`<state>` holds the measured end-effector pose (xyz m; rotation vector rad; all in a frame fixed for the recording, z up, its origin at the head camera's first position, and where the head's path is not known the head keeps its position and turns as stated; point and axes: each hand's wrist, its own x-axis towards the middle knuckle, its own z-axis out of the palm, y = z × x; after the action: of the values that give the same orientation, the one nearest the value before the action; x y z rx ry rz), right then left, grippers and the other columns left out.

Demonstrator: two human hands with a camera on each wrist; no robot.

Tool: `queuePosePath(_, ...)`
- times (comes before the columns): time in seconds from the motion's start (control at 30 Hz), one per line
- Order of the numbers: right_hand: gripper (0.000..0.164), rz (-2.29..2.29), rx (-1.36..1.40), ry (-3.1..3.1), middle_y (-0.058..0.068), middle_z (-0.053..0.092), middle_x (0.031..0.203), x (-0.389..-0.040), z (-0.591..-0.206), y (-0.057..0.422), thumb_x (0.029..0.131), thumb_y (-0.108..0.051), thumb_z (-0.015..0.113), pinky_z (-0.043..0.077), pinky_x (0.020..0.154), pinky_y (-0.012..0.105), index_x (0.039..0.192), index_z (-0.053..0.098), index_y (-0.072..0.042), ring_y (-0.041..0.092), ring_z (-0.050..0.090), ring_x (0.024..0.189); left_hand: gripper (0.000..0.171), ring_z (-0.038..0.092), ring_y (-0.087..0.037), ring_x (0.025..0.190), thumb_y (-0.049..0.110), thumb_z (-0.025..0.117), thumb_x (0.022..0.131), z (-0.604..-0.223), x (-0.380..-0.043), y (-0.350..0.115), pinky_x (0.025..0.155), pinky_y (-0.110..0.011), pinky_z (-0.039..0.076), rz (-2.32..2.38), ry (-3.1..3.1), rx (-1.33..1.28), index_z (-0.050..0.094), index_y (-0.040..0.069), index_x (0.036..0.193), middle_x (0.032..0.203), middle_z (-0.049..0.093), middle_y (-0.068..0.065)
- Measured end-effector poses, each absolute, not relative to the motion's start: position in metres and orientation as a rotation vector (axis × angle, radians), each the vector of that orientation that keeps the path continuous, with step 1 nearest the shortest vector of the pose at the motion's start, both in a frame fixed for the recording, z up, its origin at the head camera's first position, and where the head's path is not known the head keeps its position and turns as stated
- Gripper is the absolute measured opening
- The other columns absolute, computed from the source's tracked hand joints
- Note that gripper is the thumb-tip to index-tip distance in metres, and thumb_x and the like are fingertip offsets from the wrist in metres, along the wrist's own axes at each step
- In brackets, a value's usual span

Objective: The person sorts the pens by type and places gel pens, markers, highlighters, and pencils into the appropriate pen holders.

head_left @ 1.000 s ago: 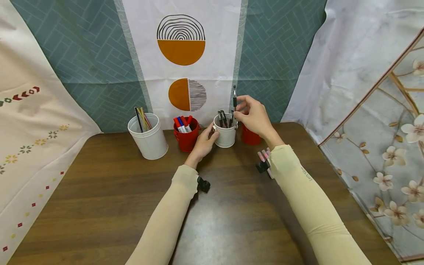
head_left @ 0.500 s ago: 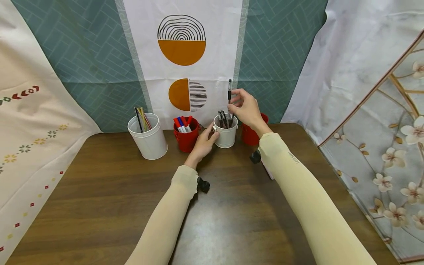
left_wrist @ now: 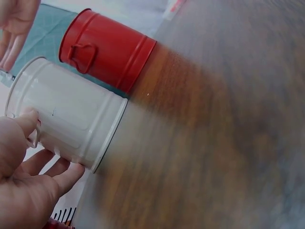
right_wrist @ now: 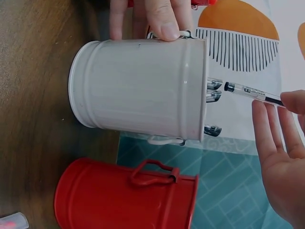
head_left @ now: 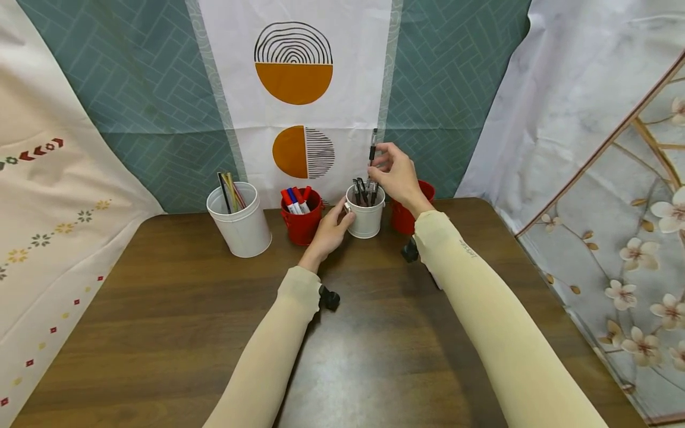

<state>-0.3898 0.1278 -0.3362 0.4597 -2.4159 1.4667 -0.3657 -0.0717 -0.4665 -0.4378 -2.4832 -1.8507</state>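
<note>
In the head view, my right hand (head_left: 398, 175) pinches a clear gel pen with a black grip (head_left: 373, 153) between thumb and fingers. The pen stands nearly upright over the small white bucket (head_left: 366, 223). In the right wrist view, the lower end of the pen (right_wrist: 243, 89) is just outside the bucket's rim, beside several black-ended pens (right_wrist: 213, 96) that stick out of it. My left hand (head_left: 327, 235) holds this bucket from the left. Its thumb lies at the side handle and its other fingers touch the wall, as the left wrist view shows.
A red bucket (left_wrist: 109, 47) stands right of the white one. To the left are a red bucket (head_left: 304, 229) with red and blue markers and a larger white bucket (head_left: 243, 235) with thin sticks. A pink-tinted tube (right_wrist: 13, 223) lies on the wooden table (head_left: 364, 333).
My right hand has moved left and slightly up with the gel pen, from beside the small white bucket to above it. Now the pen leans a little more. My left hand stays put.
</note>
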Motion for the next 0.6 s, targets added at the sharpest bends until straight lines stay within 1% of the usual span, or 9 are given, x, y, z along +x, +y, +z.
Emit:
queuePosePath(0.2, 0.054, 1.427, 0.483, -2.476, 0.013, 0.073, 0.118, -0.391, -0.341, 0.124, 0.1, -0.013, 0.073, 0.062, 0.093, 0.043, 0.151, 0.056, -0.009, 0.026, 0.072, 0.102, 0.063, 0.041, -0.026, 0.154, 0.03, 0.058, 0.111, -0.467, -0.365, -0.071, 0.126, -0.045, 0.035, -1.852, -2.476, -0.428, 0.033, 0.023, 0.168, 0.168, 0.042, -0.008)
queuePosePath(0.37, 0.054, 1.419, 0.481, -2.494, 0.013, 0.073, 0.118, -0.39, -0.345, 0.12, 0.1, -0.012, 0.074, 0.063, 0.09, 0.043, 0.151, 0.056, -0.009, 0.027, 0.072, 0.102, 0.063, 0.037, -0.026, 0.156, 0.031, 0.057, 0.111, -0.467, -0.364, -0.071, 0.127, -0.046, 0.033, -1.842, -2.501, -0.418, 0.032, 0.025, 0.169, 0.17, 0.039, -0.008)
queuePosePath(0.6, 0.052, 1.387, 0.479, -2.508, 0.014, 0.073, 0.119, -0.391, -0.349, 0.115, 0.099, -0.011, 0.073, 0.062, 0.093, 0.045, 0.149, 0.057, -0.008, 0.029, 0.072, 0.105, 0.063, 0.037, -0.026, 0.156, 0.032, 0.056, 0.112, -0.464, -0.364, -0.07, 0.127, -0.046, 0.033, -1.833, -2.511, -0.419, 0.031, 0.025, 0.169, 0.17, 0.038, -0.008)
